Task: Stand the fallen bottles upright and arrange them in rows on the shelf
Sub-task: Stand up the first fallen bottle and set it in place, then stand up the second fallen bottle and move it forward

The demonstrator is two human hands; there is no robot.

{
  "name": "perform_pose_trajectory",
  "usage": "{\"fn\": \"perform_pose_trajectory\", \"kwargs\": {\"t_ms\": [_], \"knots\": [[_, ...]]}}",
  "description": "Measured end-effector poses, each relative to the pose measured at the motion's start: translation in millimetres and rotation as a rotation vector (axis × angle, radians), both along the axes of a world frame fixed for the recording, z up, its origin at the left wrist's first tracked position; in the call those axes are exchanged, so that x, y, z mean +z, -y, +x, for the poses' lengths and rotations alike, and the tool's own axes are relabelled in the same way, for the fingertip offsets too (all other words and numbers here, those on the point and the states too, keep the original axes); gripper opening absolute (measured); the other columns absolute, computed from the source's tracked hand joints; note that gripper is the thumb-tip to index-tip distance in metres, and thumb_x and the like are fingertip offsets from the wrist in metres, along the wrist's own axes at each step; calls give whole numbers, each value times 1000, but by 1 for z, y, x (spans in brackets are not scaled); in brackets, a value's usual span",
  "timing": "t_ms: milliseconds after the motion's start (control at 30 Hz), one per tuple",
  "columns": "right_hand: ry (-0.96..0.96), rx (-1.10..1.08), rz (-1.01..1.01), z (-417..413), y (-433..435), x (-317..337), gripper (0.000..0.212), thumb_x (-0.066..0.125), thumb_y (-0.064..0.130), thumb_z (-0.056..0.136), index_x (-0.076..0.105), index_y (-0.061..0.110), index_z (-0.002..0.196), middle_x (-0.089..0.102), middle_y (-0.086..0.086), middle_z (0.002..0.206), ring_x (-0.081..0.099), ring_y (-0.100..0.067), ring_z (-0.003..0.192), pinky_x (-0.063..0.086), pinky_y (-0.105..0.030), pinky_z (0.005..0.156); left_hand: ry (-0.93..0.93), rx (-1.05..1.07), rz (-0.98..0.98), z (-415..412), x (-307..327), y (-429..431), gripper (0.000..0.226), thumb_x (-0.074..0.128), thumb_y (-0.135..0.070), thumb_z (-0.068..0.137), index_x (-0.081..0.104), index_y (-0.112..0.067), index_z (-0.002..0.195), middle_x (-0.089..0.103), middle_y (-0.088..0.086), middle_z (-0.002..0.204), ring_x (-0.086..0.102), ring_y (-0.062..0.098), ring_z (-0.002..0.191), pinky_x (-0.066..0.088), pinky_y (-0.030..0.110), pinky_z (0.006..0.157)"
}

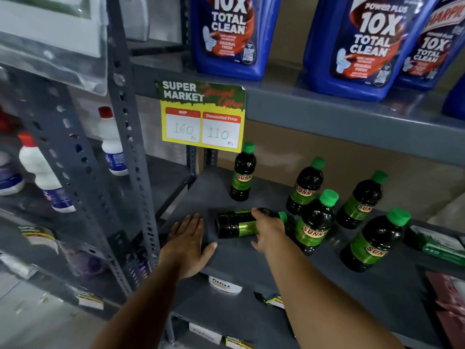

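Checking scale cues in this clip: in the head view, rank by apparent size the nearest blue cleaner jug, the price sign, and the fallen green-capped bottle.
1. Blue cleaner jug, though cropped at the top.
2. Price sign.
3. Fallen bottle, partly hidden by the right hand.

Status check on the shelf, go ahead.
Left hand flat on shelf, empty. Right hand on fallen bottle, grip unclear. Five bottles upright; nearest crowds its cap end.

— How many dark green-capped bottles [243,172] on the grey shelf [226,258]?
— Six: five upright, one lying down [236,224].
— Blue jugs [232,34] on the shelf above?
— Three in full view.
— Hands?
— Two.
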State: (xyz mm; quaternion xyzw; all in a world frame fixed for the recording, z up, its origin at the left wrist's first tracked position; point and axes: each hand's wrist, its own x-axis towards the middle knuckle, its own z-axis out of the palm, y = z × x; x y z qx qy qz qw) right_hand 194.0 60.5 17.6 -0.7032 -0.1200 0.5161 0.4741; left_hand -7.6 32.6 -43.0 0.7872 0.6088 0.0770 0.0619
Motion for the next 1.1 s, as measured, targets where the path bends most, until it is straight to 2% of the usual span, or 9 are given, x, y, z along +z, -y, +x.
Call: {"fn": "perform_pose_trajectory", "kwargs": {"t_ms": [100,167,267,433,533,667,900,1000,1100], "knots": [[169,-76,117,-9,-1,-2,74,86,50,60,60,9,116,58,-14,121,59,-32,106,58,-43,77,-1,-8,3,1,1,0,98,-4,-74,74,4,-13,150,1,4,162,-6,18,147,-2,39,118],[444,-59,292,-16,8,4,78,87,47,61,56,3,118,54,-15,119,51,-31,113,48,-33,93,0,-7,4,0,0,0,98,-4,-75,75,4,-13,150,1,4,162,-6,18,147,-1,40,119],[725,62,577,-26,23,17,69,86,28,70,52,0,123,52,-17,119,40,-20,117,29,-15,91,11,-5,11,0,-1,-1,91,3,-71,80,6,-13,150,4,4,162,-3,18,147,1,41,119],[906,316,686,-35,38,16,83,83,29,73,36,4,138,47,-12,133,39,-23,125,32,-23,99,23,-11,26,1,-1,-1,89,-10,-62,79,8,-12,150,4,5,162,-3,18,147,-4,36,115],[840,450,694,-27,38,17,89,82,22,72,29,12,143,48,-9,133,44,-21,123,38,-29,101,33,-8,40,0,-1,0,83,-8,-54,81,9,-11,150,6,5,162,-2,18,147,-5,33,113],[684,766,609,-2,31,20,108,77,15,72,5,41,148,55,5,127,56,-14,117,46,-35,100,50,-11,31,1,2,1,83,-7,-54,81,8,-11,150,4,5,162,-4,18,147,-6,34,114],[669,685,597,10,24,19,99,89,19,65,30,25,144,51,9,126,50,-8,117,39,-28,100,56,-14,58,0,2,2,80,-2,-54,84,12,-11,150,9,6,161,0,20,147,-7,33,113],[550,749,575,14,17,14,100,87,11,65,28,27,144,55,10,124,53,-11,117,42,-42,107,45,-12,50,0,4,4,80,-1,-54,84,9,-11,150,7,6,161,-2,20,147,-9,32,112],[586,704,563,9,14,13,90,92,31,51,39,32,124,59,7,118,58,-14,111,47,-44,101,42,-10,46,0,5,3,79,-1,-54,83,9,-12,150,6,6,161,-2,19,147,-10,32,111]]}}
